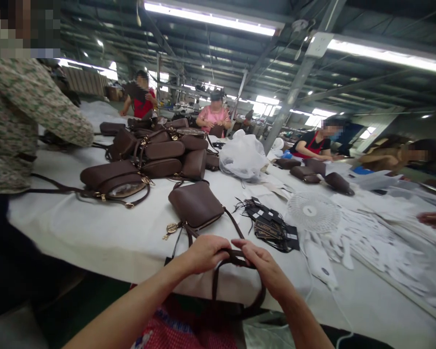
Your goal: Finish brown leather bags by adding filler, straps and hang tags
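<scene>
A brown handbag [195,204] lies on the white-covered table in front of me, with a round gold charm [172,229] hanging at its left side. Its long brown strap [236,261] runs toward me and loops down over the table edge. My left hand [211,251] pinches the strap between thumb and fingers. Close beside it, my right hand [258,258] also grips the strap, fingers curled over it. To the right of the bag is a pile of black hang tags [272,227] with cords.
Brown handbags [163,150] are heaped at the back left, and one bag [111,178] lies nearer. A white fan [312,213], a clear plastic bag bundle [242,154] and white strips [381,242] occupy the right. A person in a floral sleeve [51,106] stands at left; several others work beyond.
</scene>
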`<state>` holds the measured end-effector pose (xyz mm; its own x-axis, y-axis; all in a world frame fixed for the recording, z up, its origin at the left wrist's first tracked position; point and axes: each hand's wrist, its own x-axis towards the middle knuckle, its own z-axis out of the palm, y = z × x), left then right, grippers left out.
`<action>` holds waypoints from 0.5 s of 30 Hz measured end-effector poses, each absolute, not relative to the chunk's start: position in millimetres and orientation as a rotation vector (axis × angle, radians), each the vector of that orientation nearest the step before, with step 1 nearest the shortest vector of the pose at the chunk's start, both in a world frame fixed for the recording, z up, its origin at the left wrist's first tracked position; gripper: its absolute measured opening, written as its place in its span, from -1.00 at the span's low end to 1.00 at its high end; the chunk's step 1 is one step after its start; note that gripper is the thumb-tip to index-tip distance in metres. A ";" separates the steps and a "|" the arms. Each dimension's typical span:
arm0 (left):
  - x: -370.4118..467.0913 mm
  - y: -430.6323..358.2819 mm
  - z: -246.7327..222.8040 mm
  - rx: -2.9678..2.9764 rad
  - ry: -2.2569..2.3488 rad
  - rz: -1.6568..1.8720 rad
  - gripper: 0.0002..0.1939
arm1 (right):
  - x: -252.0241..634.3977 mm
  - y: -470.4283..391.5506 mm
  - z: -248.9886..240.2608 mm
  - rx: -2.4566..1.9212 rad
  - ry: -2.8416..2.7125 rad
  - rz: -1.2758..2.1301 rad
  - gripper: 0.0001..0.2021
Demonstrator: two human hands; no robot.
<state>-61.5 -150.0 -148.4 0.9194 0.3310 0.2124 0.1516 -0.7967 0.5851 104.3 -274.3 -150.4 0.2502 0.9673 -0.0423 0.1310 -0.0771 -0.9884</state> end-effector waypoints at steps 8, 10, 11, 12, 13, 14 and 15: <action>-76.2 -137.9 -144.5 2.412 0.404 0.324 -0.89 | 118.6 -283.9 -169.9 -1.291 -0.756 0.933 -0.64; -77.9 -135.3 -148.0 2.323 0.448 0.305 -0.91 | 120.7 -285.8 -172.0 -1.227 -0.632 0.939 -0.60; -77.6 -134.1 -149.6 2.245 0.461 0.313 -0.90 | 120.3 -285.3 -171.7 -1.182 -0.581 0.945 -0.60; -76.5 -133.0 -151.0 2.137 0.459 0.331 -0.90 | 118.6 -283.9 -170.8 -1.130 -0.548 0.963 -0.59; -75.0 -131.7 -152.3 2.009 0.440 0.358 -0.89 | 115.4 -281.6 -170.0 -1.079 -0.533 0.985 -0.57; -73.3 -130.4 -153.4 1.874 0.411 0.387 -0.89 | 110.6 -278.7 -169.5 -1.038 -0.541 1.016 -0.54; -71.5 -129.0 -154.5 1.750 0.378 0.409 -0.89 | 104.3 -275.2 -169.7 -1.016 -0.575 1.051 -0.51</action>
